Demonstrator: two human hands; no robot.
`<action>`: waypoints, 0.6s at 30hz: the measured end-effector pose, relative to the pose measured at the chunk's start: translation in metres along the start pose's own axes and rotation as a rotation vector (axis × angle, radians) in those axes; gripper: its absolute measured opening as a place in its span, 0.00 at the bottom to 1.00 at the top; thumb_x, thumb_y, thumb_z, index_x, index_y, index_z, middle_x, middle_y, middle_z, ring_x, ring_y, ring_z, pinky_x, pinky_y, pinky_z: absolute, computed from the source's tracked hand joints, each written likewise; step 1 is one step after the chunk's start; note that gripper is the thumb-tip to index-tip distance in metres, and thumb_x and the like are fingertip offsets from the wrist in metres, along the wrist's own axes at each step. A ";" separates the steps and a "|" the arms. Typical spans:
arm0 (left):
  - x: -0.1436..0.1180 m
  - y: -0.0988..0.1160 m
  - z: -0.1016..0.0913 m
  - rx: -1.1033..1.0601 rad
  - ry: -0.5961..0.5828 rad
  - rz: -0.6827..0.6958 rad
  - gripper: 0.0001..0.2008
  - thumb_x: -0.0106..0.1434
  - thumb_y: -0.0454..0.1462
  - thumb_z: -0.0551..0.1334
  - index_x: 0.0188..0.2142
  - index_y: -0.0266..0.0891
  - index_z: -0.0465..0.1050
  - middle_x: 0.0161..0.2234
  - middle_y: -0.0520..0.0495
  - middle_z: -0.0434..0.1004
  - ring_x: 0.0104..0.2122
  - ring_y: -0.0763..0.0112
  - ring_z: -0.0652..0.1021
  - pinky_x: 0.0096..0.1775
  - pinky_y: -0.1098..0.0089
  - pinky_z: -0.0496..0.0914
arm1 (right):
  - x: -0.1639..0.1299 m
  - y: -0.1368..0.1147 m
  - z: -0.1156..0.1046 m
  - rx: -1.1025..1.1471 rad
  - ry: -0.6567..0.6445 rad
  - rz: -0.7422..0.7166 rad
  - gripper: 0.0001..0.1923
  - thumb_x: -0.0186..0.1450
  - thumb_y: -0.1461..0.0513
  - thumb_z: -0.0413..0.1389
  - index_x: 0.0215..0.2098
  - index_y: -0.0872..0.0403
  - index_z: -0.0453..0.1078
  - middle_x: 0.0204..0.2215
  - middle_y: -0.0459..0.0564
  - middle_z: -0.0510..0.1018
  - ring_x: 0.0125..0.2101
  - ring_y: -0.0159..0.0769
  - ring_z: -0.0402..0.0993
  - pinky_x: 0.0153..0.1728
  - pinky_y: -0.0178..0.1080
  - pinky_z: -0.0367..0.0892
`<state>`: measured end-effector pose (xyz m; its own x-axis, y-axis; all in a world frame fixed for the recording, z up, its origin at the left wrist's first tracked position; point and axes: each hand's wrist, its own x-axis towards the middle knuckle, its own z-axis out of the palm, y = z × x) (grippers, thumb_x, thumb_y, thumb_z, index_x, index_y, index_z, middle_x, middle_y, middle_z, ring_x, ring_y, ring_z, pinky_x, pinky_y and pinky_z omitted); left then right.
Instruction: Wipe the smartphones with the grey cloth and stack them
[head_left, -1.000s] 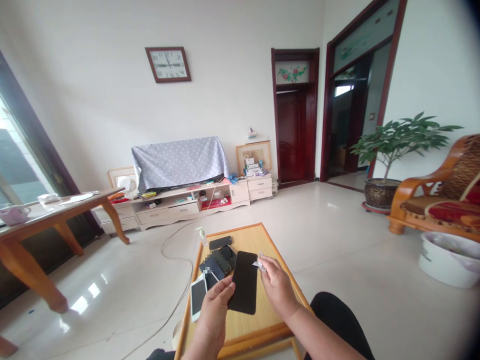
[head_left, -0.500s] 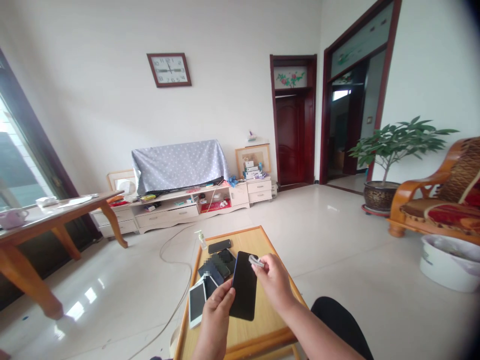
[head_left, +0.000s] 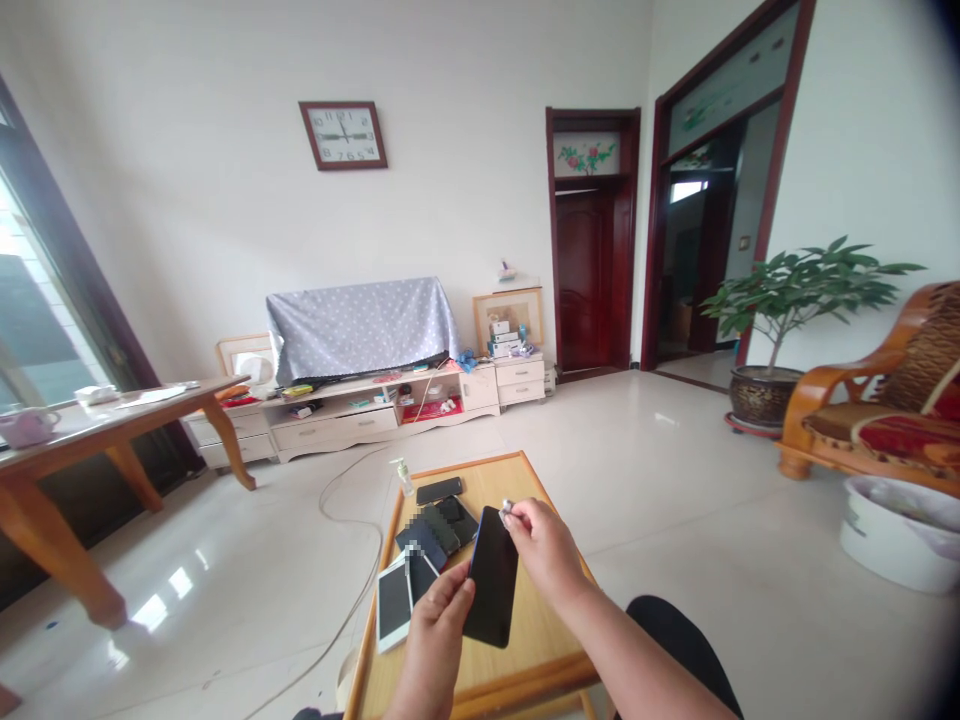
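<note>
My left hand (head_left: 442,615) grips a black smartphone (head_left: 493,580) by its left edge, thumb on the front. The phone is tilted upright above the small wooden table (head_left: 540,625), its dark screen towards me. At the phone's top right corner, my right hand (head_left: 546,545) pinches a small whitish cloth (head_left: 508,509), mostly hidden by the fingers. Left of the held phone lie several other phones, among them a white one (head_left: 394,603) and a dark one (head_left: 439,490) at the far end. A clear pump bottle (head_left: 403,478) stands at the table's far left corner.
A cable (head_left: 375,545) runs along the floor left of the table. Further left stands a larger wooden table (head_left: 172,400). A white tub (head_left: 896,540) and a wooden armchair (head_left: 806,425) are at the right. Beyond is a low cabinet (head_left: 337,432).
My right hand has shifted slightly, and the whitish cloth has moved from the upper screen to the phone's top right corner. The left hand still holds the phone.
</note>
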<state>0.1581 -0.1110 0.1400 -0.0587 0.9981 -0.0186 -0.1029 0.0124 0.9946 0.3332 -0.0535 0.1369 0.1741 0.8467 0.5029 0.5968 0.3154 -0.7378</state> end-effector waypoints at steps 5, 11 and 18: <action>0.005 -0.007 -0.001 -0.005 -0.039 0.021 0.24 0.52 0.48 0.72 0.46 0.42 0.81 0.45 0.44 0.83 0.47 0.55 0.78 0.49 0.63 0.72 | -0.020 -0.009 0.016 -0.077 -0.089 -0.104 0.09 0.69 0.58 0.51 0.33 0.49 0.68 0.33 0.47 0.76 0.32 0.35 0.72 0.32 0.35 0.58; 0.004 -0.019 0.000 0.069 -0.025 0.009 0.23 0.53 0.48 0.72 0.46 0.41 0.81 0.47 0.43 0.82 0.48 0.54 0.78 0.49 0.62 0.71 | 0.002 -0.002 0.012 -0.085 -0.011 -0.013 0.09 0.69 0.57 0.51 0.32 0.50 0.67 0.32 0.47 0.76 0.33 0.35 0.72 0.33 0.35 0.58; 0.010 -0.023 0.000 -0.093 -0.001 -0.047 0.24 0.49 0.47 0.73 0.45 0.40 0.81 0.45 0.43 0.83 0.47 0.55 0.79 0.49 0.64 0.72 | -0.028 -0.003 0.028 -0.106 -0.148 -0.058 0.08 0.68 0.59 0.52 0.31 0.50 0.67 0.31 0.47 0.75 0.31 0.35 0.72 0.30 0.35 0.55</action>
<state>0.1600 -0.1017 0.1165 -0.0504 0.9967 -0.0644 -0.1970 0.0533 0.9790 0.3048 -0.0662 0.1127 0.0241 0.8846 0.4658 0.6831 0.3256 -0.6537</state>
